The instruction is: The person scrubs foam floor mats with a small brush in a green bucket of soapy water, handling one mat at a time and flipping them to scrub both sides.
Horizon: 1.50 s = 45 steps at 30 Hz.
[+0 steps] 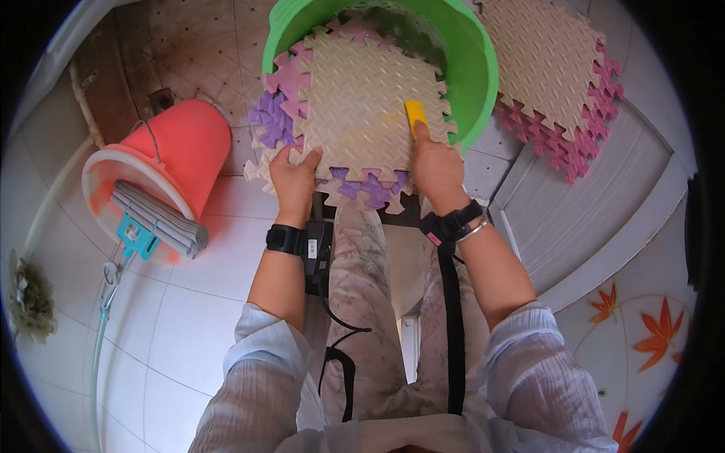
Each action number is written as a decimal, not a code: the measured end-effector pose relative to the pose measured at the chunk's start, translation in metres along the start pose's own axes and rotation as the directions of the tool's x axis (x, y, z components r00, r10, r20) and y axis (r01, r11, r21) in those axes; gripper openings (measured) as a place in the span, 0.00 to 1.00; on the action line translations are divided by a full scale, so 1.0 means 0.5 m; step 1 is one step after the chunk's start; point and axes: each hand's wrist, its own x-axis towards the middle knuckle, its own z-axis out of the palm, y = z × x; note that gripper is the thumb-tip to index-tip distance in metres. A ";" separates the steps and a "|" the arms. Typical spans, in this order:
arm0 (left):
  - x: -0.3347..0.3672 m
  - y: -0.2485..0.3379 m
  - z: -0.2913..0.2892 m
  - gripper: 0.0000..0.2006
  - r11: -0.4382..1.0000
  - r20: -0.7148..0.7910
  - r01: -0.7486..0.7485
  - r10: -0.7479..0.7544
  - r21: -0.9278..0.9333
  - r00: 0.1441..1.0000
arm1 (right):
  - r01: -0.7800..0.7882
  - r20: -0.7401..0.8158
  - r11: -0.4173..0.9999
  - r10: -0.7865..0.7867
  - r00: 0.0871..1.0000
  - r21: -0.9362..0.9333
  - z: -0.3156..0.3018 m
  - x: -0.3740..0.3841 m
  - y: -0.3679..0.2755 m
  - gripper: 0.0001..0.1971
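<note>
A cream foam puzzle mat point(362, 106) with a ridged surface lies across a green basin point(483, 75), on top of pink and purple mats point(273, 119). My left hand point(293, 177) grips the near left edge of the cream mat, thumb on top and fingers out of sight underneath. On the mat's right side, my right hand point(438, 170) is closed around a flat yellow tool point(414, 113), perhaps a scrubbing brush. Its underside is hidden. Murky, sudsy water point(404, 30) shows in the far part of the basin.
More cream and pink foam mats point(547, 68) are stacked at the far right, by a grey panel point(604, 196). A red bucket point(185, 143) lies tipped on the tiled floor point(196, 302) at left, with a grey sponge mop point(158, 219) at its mouth.
</note>
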 end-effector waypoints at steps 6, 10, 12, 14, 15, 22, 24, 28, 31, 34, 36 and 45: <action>0.033 -0.026 -0.039 0.12 0.883 -0.067 -0.292 0.338 0.369 0.939 | 0.295 0.076 0.950 -0.303 0.950 0.099 0.004 -0.123 -0.091 0.17; 0.028 -0.023 0.001 0.20 0.841 -0.119 -0.258 0.352 0.475 0.929 | 0.060 -0.059 0.998 -0.059 0.997 0.016 0.005 -0.019 -0.003 0.22; 0.039 -0.022 -0.019 0.21 0.813 -0.142 -0.260 0.382 0.521 0.913 | 0.171 -0.066 0.985 -0.168 0.984 0.037 0.038 -0.067 -0.070 0.20; 0.036 -0.033 -0.027 0.20 0.823 -0.133 -0.318 0.422 0.471 0.897 | 0.312 0.047 0.943 -0.320 0.946 0.119 0.007 -0.141 -0.083 0.21; 0.033 -0.031 -0.038 0.20 0.820 -0.137 -0.312 0.422 0.480 0.896 | 0.298 0.056 0.954 -0.299 0.953 0.026 0.005 -0.139 -0.066 0.21; -0.006 0.026 0.010 0.18 0.943 -0.142 -0.193 0.237 0.272 0.961 | 0.114 0.018 0.993 -0.114 0.993 -0.035 -0.007 -0.099 -0.004 0.22; -0.005 0.011 -0.001 0.19 0.983 -0.141 -0.071 0.096 0.170 0.985 | 0.202 0.088 0.979 -0.201 0.976 -0.003 -0.013 -0.154 -0.028 0.22; 0.022 -0.022 0.008 0.18 0.918 -0.181 -0.248 0.313 0.310 0.932 | 0.175 -0.079 0.980 -0.183 0.980 -0.095 -0.021 -0.076 0.066 0.21; 0.024 -0.019 -0.002 0.18 0.915 -0.173 -0.239 0.306 0.324 0.936 | 0.086 -0.058 0.995 -0.089 0.994 -0.059 0.006 -0.106 0.016 0.21; 0.019 -0.021 -0.010 0.17 0.900 -0.169 -0.240 0.318 0.364 0.933 | 0.201 0.063 0.977 -0.197 0.978 -0.068 0.002 -0.176 -0.020 0.21; 0.017 -0.022 -0.010 0.17 0.887 -0.163 -0.278 0.356 0.368 0.920 | 0.185 -0.058 0.975 -0.194 0.979 -0.125 -0.005 -0.115 0.051 0.22; 0.022 -0.024 -0.011 0.16 0.888 -0.152 -0.303 0.372 0.347 0.916 | 0.126 0.080 0.989 -0.119 0.990 -0.079 -0.006 -0.140 0.012 0.24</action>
